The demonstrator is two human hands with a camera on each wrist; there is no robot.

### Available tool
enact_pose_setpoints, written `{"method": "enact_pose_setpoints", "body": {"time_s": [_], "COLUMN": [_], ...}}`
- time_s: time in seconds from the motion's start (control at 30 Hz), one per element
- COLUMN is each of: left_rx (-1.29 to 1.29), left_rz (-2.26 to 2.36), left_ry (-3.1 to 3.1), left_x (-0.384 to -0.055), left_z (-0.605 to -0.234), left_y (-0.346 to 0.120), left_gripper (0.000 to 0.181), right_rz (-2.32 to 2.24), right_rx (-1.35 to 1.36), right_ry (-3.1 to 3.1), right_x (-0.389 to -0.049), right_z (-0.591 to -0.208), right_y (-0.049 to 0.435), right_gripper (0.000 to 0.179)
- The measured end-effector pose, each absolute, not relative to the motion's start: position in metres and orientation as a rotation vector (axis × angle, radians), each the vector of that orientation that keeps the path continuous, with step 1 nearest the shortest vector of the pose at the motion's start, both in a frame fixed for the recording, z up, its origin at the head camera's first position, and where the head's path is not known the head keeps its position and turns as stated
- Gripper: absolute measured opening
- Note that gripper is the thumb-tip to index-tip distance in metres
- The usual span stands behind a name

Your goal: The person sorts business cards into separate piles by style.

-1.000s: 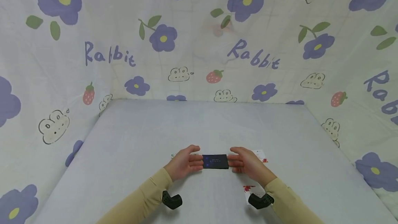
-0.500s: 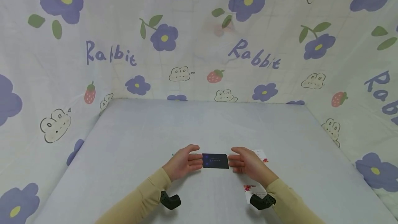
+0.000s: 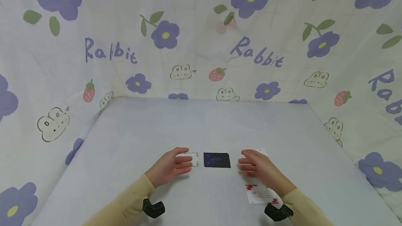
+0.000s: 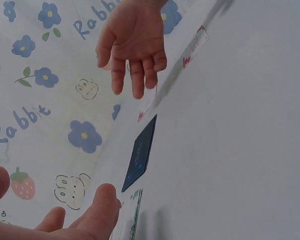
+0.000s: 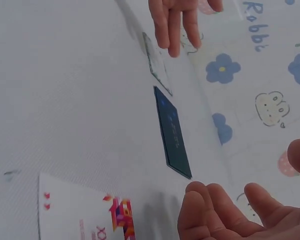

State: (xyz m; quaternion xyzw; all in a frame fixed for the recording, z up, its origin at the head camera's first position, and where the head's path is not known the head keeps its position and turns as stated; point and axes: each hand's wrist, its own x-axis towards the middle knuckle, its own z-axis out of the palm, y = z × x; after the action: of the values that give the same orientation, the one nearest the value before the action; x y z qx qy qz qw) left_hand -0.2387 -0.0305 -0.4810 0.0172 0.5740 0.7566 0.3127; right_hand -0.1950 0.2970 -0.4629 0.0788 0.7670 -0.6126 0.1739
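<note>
A small stack of dark blue cards (image 3: pixel 217 160) lies flat on the table between the two hands, touched by neither. To its left, my left hand (image 3: pixel 170 166) hovers with fingers extended, partly covering a white card with a green leafy edge (image 3: pixel 195 159). My right hand (image 3: pixel 262 168) is held on the other side, its fingers loosely extended and holding nothing. Beneath and behind that hand is a white card (image 3: pixel 263 152), mostly hidden. Nearer the front, a white card with red flowers (image 3: pixel 260 194) lies partly under the right wrist's black camera mount.
The white table (image 3: pixel 201 125) meets a patterned curtain (image 3: pixel 194 51) at the back and on both sides. Black camera mounts sit on the left wrist (image 3: pixel 154 208) and right wrist (image 3: pixel 278 212).
Both hands have moved apart, away from the dark cards, the left one to the left and the right one to the right. More of the leafy card now shows. The dark stack stays put.
</note>
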Motion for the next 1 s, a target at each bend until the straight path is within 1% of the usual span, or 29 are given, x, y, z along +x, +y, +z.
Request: {"method": "enact_pose_setpoints", "body": {"time_s": [0.23, 0.4, 0.6, 0.83, 1.0], "left_rx": [0.085, 0.083, 0.053, 0.054, 0.069], "left_rz": [1.994, 1.999, 2.005, 2.001, 1.991], "left_ry": [1.521, 1.533, 1.545, 1.541, 1.546], "left_x": [-0.230, -0.222, -0.217, -0.214, -0.212], "left_z": [-0.478, -0.474, -0.471, -0.471, -0.472], "left_y": [-0.067, -0.083, -0.090, -0.090, -0.087], "left_gripper": [0.065, 0.068, 0.069, 0.067, 0.066], "right_rz": [-1.720, -1.743, -1.769, -1.798, -1.785], "right_rx": [0.223, 0.261, 0.303, 0.327, 0.341], "right_ry": [2.231, 2.232, 2.213, 2.194, 2.198], "right_x": [-0.171, -0.155, -0.144, -0.142, -0.140], "right_z": [-0.448, -0.441, -0.441, -0.442, -0.444], "right_y": [0.315, 0.330, 0.344, 0.350, 0.351], "right_gripper": [0.063, 0.062, 0.060, 0.057, 0.058]}}
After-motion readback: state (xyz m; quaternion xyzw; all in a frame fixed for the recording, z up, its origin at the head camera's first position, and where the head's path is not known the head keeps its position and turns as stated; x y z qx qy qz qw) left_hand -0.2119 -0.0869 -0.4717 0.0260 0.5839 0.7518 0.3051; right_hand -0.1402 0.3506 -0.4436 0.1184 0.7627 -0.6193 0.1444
